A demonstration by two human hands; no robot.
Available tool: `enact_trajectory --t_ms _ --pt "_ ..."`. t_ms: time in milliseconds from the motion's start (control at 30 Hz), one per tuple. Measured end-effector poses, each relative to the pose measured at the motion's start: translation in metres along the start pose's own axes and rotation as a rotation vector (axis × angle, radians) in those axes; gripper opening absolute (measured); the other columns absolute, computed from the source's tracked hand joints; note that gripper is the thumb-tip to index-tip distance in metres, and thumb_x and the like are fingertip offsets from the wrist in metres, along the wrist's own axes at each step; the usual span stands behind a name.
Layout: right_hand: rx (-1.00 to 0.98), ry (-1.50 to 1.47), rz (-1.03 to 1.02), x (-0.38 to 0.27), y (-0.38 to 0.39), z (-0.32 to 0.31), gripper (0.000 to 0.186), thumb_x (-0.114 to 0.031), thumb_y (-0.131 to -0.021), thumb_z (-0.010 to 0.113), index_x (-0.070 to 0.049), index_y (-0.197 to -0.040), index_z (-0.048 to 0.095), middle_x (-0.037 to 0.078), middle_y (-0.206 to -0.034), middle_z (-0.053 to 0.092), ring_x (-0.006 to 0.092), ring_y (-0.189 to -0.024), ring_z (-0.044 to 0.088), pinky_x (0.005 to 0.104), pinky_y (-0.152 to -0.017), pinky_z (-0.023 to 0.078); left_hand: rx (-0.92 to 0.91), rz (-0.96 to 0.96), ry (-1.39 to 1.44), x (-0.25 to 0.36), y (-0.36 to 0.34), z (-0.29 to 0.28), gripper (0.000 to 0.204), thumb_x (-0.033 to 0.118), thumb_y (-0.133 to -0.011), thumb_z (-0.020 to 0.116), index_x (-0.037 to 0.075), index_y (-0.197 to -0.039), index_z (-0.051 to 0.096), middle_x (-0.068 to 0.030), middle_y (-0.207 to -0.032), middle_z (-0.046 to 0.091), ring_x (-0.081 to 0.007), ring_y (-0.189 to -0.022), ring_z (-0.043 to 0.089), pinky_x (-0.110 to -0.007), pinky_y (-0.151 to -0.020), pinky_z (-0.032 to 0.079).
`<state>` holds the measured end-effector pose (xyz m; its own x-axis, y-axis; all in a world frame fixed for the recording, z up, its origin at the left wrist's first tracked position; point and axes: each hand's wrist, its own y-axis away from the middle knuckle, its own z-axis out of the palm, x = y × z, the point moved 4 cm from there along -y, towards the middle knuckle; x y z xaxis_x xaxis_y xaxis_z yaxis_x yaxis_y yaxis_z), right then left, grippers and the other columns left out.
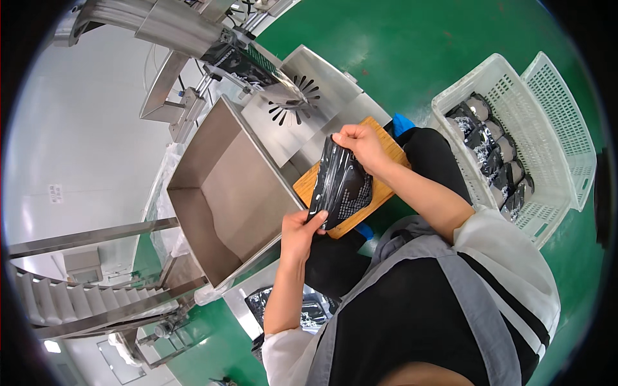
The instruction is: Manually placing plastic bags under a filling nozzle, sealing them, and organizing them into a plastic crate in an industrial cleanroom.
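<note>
Green floor [347, 38] spans the scene, showing at the upper right and lower left. Steel trough [241, 186], left of center: open, bare-walled and angled across the frame. Grey apron [463, 289], lower right, worn by the person over dark clothing. White crate [547, 161], right: perforated, with dark glossy packs [492, 138] lined up along its left side. Steel cylinder [174, 29], upper left, slants down toward the center; black patterned film covers part of it. Wooden board [307, 184], center, is set obliquely beside the trough. Dark packages [315, 312], lower center, lie partly behind the left forearm.

Black pouch [341, 186], center of the frame, is positioned over the board, its long axis tilted; a shiny, creased strip runs along its left side and a pale dotted pattern marks its lower right. Left hand [299, 231]: thumb and fingers are closed on the pouch's lower left corner, thumb uppermost. Right hand [360, 143]: thumb and fingers pinch the upper end. Whether the pouch touches the board cannot be told.
</note>
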<state>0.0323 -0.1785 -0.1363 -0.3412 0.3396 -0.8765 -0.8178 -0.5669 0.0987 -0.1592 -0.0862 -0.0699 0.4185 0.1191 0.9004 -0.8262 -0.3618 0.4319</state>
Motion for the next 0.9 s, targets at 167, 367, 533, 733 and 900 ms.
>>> enact_trajectory --t_ms 167,367,533,733,900 --pt "-0.108 0.162 -0.006 -0.009 0.004 0.0 0.022 -0.014 -0.086 0.06 -0.004 -0.067 0.056 -0.004 -0.061 0.055 0.0029 -0.056 0.047 0.0201 -0.053 0.038 0.141 0.12 -0.046 -0.014 0.015 -0.01 0.014 0.009 -0.081 0.064 -0.003 -0.073 0.063 -0.0044 -0.064 0.06 -0.0105 -0.055 0.051 -0.024 -0.053 0.04" --pt "-0.7 1.047 -0.881 -0.091 0.05 0.07 0.028 -0.025 -0.056 0.072 -0.012 -0.08 0.065 0.005 -0.083 0.061 0.0229 -0.086 0.056 0.0365 -0.075 0.042 0.28 0.614 -0.863 0.024 0.025 0.006 0.028 0.013 -0.08 0.065 -0.002 -0.064 0.047 -0.018 -0.059 0.045 -0.0345 -0.053 0.043 -0.039 -0.05 0.035" --pt "-1.113 1.44 -0.937 -0.071 0.063 0.113 0.022 -0.029 -0.063 0.066 -0.007 -0.066 0.066 0.008 -0.067 0.064 0.0272 -0.066 0.062 0.0392 -0.057 0.045 0.279 0.712 -0.894 0.044 0.026 0.014 0.005 0.002 -0.08 0.06 -0.003 -0.082 0.06 -0.0173 -0.07 0.057 -0.0296 -0.06 0.056 -0.035 -0.058 0.045" --pt "-0.984 1.43 -0.959 -0.072 0.069 0.08 0.02 -0.03 -0.068 0.064 -0.011 -0.062 0.065 0.001 -0.059 0.06 0.02 -0.057 0.056 0.0318 -0.065 0.035 0.178 0.758 -0.986 0.037 0.021 0.017 0.008 0.002 -0.079 0.06 -0.003 -0.075 0.057 -0.0129 -0.058 0.047 -0.0228 -0.05 0.044 -0.033 -0.048 0.035" --pt "-0.794 1.367 -0.877 -0.085 0.067 0.039 0.02 -0.028 -0.069 0.063 -0.011 -0.06 0.065 0.004 -0.057 0.059 0.0231 -0.059 0.056 0.0314 -0.066 0.034 0.159 0.849 -1.079 0.046 0.029 0.016 0.014 0.003 -0.078 0.061 -0.004 -0.068 0.053 -0.0092 -0.054 0.041 -0.0185 -0.047 0.038 -0.031 -0.045 0.03"
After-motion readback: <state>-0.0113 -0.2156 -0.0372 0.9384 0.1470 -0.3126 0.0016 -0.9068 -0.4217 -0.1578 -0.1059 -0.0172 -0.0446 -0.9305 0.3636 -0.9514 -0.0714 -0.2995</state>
